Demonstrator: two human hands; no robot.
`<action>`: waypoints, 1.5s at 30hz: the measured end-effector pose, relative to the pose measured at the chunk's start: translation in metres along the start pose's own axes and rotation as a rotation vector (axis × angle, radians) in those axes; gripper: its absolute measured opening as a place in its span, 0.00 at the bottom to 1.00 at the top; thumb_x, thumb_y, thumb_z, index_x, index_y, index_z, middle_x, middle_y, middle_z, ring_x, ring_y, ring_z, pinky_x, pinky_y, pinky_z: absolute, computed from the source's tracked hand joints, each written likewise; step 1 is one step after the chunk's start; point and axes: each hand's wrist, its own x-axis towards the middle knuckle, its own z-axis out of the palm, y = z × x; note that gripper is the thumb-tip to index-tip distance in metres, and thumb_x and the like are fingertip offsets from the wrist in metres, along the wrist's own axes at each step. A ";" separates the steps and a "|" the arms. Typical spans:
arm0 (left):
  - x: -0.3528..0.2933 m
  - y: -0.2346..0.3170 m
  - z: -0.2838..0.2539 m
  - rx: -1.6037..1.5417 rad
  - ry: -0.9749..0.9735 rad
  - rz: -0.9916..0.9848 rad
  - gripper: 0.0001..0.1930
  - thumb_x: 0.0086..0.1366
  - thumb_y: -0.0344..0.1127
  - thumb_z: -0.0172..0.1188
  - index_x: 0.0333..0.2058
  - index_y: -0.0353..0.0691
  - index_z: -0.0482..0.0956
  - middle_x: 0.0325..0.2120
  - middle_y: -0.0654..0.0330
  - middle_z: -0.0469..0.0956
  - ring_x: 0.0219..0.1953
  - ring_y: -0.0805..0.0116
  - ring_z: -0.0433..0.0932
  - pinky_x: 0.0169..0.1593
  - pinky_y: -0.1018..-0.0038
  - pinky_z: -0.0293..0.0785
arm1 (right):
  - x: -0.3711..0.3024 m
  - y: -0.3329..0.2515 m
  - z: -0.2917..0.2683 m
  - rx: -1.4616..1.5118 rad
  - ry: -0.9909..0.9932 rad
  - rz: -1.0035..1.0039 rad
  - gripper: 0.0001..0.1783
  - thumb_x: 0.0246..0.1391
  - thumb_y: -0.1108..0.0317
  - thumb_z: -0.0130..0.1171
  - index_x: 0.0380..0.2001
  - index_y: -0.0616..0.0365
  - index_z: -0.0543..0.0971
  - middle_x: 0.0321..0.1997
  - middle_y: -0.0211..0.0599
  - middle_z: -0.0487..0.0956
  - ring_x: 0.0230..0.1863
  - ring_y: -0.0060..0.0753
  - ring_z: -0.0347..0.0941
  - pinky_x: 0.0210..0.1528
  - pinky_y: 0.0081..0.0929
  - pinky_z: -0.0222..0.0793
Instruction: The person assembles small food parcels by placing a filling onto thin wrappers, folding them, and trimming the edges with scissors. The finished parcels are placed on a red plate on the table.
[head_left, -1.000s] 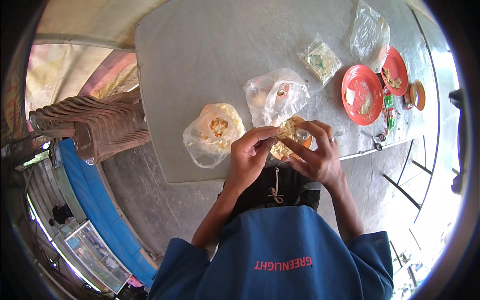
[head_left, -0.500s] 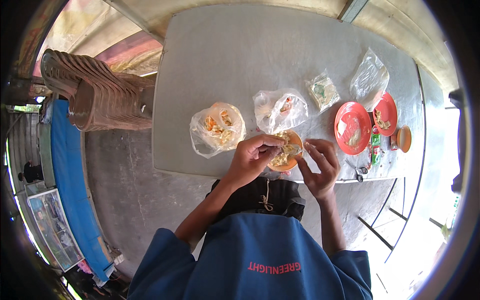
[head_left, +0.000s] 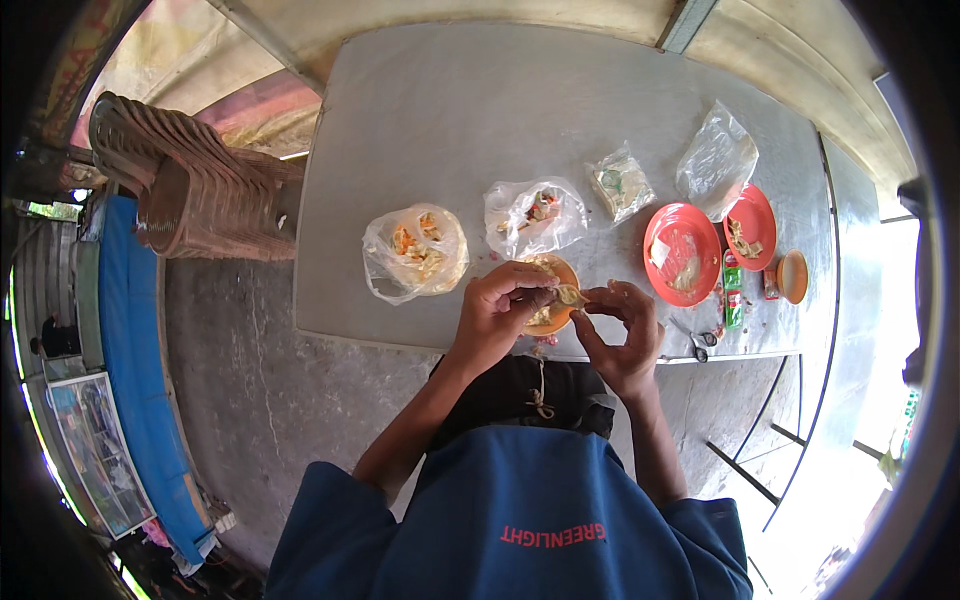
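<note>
Above an orange bowl (head_left: 571, 272) at the table's near edge, I hold a small pale folded dumpling (head_left: 569, 295) between both hands. My left hand (head_left: 505, 305) pinches its left side, thumb and fingers closed. From the other side, my right hand (head_left: 622, 330) grips it with thumb and forefinger, the remaining fingers curled. Pale yellowish, crumbly food (head_left: 541, 316) lies in the bowl, partly hidden behind my hands. Beyond my left hand sit a clear plastic bag with orange and yellow pieces (head_left: 417, 255) and another plastic bag (head_left: 537, 220) with reddish bits inside.
A wrapped packet of pale sheets (head_left: 620, 184) and a crumpled clear bag (head_left: 718, 160) lie farther back. To the right are two red plates (head_left: 690, 290) (head_left: 757, 205), green sachets (head_left: 733, 308), scissors (head_left: 704, 341) and a small orange bowl (head_left: 793, 277). Stacked brown chairs (head_left: 205, 195) stand left.
My right hand has closed in on the piece in my left fingers, and both hands now grip it. It now looks folded. The whole view has shifted slightly.
</note>
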 end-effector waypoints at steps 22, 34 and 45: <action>0.037 0.011 0.129 0.226 0.067 0.115 0.16 0.64 0.18 0.62 0.45 0.34 0.65 0.39 0.49 0.82 0.45 0.67 0.83 0.44 0.75 0.79 | 0.044 0.032 -0.143 0.250 -0.048 0.025 0.24 0.53 0.82 0.65 0.50 0.63 0.67 0.37 0.42 0.85 0.41 0.32 0.84 0.45 0.28 0.81; 0.046 0.002 0.161 0.147 0.100 0.227 0.15 0.63 0.17 0.62 0.43 0.35 0.66 0.42 0.49 0.81 0.48 0.65 0.82 0.49 0.73 0.78 | 0.045 0.051 -0.161 0.585 -0.053 0.219 0.31 0.55 0.84 0.63 0.58 0.61 0.63 0.45 0.43 0.79 0.48 0.32 0.79 0.51 0.27 0.79; 0.032 -0.007 0.144 0.099 0.118 0.201 0.17 0.63 0.15 0.60 0.40 0.39 0.61 0.40 0.50 0.77 0.45 0.69 0.78 0.51 0.71 0.79 | 0.039 0.042 -0.141 0.681 -0.063 0.305 0.30 0.55 0.83 0.65 0.58 0.60 0.63 0.44 0.42 0.80 0.47 0.30 0.80 0.49 0.26 0.79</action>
